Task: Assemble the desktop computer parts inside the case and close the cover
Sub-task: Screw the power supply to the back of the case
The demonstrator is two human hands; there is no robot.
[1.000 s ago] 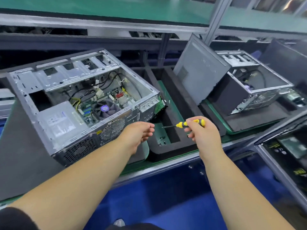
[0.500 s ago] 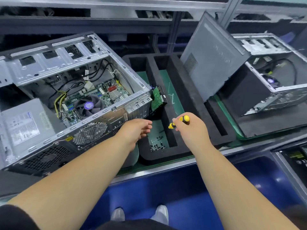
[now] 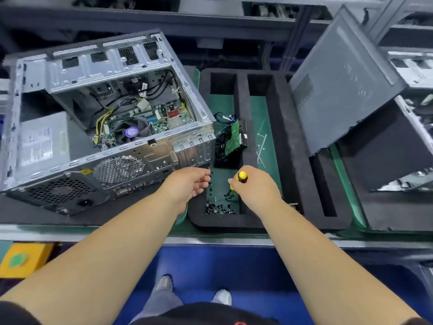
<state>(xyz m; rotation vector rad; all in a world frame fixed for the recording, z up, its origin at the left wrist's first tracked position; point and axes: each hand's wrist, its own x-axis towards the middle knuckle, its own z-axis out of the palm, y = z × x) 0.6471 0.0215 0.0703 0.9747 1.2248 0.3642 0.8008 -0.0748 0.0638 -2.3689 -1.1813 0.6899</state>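
While right hand (image 3: 254, 191) grips the driver (image 3: 242, 177) tip-down, both hover over the screws (image 3: 219, 207)
Left hand (image 3: 187, 185) empty, fingers loosely curled, screws just below fingertips: likely picking one for the case (image 3: 112, 118)

Right hand (image 3: 254, 191) lowered the screwdriver (image 3: 241, 177) — over screws (image 3: 219, 207).

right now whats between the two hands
In the head view, small black screws in the foam tray compartment lie between left hand and right hand.
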